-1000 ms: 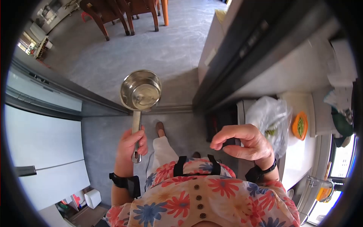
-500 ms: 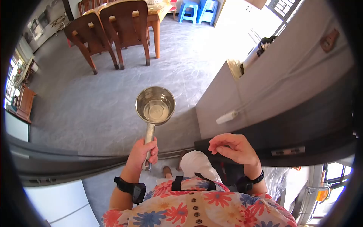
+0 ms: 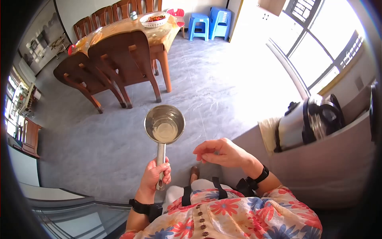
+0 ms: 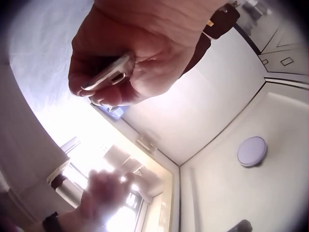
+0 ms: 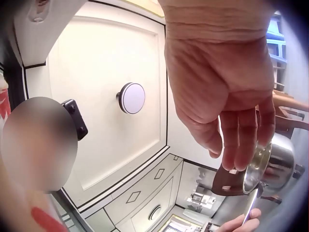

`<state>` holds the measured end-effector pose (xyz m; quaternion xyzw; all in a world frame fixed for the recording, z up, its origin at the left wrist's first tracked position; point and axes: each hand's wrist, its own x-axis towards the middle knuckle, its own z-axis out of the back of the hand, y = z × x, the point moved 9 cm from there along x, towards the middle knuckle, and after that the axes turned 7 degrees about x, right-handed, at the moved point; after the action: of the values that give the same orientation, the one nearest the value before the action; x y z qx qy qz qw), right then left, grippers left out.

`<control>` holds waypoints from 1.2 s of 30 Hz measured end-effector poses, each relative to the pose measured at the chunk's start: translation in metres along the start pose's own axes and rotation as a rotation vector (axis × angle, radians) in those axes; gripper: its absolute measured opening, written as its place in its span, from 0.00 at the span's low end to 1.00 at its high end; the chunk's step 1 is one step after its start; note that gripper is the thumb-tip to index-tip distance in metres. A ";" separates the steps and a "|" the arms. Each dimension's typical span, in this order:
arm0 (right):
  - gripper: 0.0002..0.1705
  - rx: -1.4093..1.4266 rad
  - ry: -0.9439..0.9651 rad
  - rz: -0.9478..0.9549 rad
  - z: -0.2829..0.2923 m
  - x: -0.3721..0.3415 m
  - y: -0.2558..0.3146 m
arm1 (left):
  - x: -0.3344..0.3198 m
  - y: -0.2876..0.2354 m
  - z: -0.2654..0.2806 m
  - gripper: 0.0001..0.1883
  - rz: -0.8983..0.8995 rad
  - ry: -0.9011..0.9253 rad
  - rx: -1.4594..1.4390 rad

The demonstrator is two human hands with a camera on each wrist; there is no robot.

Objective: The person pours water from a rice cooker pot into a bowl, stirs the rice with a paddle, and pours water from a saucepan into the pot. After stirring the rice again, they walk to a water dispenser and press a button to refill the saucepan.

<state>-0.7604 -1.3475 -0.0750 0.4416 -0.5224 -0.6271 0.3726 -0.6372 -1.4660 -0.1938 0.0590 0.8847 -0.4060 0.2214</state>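
Observation:
A round stainless steel dipper (image 3: 165,125) with a long flat handle points away from the body in the head view. My left hand (image 3: 153,175) grips its handle near the holed end, fingers wrapped round it. In the left wrist view the handle's end (image 4: 116,75) pokes out of that fist. To the right of the dipper, my right hand (image 3: 223,153) hovers in the air with loosely bent fingers and holds nothing. From the right wrist, its fingers hang down and overlap the dipper's bowl (image 5: 280,162).
A wooden table (image 3: 163,36) bearing a white basket (image 3: 154,24) stands ahead left, with brown chairs (image 3: 121,59) around it. Blue stools (image 3: 220,22) are at the back. On a grey cabinet (image 3: 302,167) at right sits a silver and black appliance (image 3: 298,123). Grey tiled floor (image 3: 103,139) lies ahead.
The person has walked forward through a dark-framed doorway from a narrow space with a counter into the dining room. The left hand still carries the dipper; the right hand has come closer to it.

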 end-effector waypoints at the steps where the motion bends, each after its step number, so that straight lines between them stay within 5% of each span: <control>1: 0.16 -0.019 0.020 -0.026 0.013 0.015 0.002 | 0.016 -0.013 0.000 0.09 -0.016 -0.013 -0.013; 10: 0.15 -0.174 0.003 -0.016 0.113 0.140 0.003 | 0.171 -0.126 0.000 0.07 -0.036 0.050 -0.040; 22: 0.10 -0.173 -0.383 -0.180 0.304 0.263 0.005 | 0.456 -0.261 -0.052 0.07 -0.010 0.295 -0.031; 29: 0.20 -0.265 -0.551 -0.158 0.455 0.331 -0.016 | 0.609 -0.288 -0.118 0.08 -0.037 0.318 0.009; 36: 0.31 -0.282 -0.489 -0.169 0.596 0.397 -0.021 | 0.736 -0.321 -0.197 0.10 0.004 0.312 -0.044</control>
<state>-1.4548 -1.5182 -0.1224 0.2631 -0.4657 -0.8102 0.2397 -1.4550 -1.5875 -0.1822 0.1179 0.9170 -0.3718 0.0835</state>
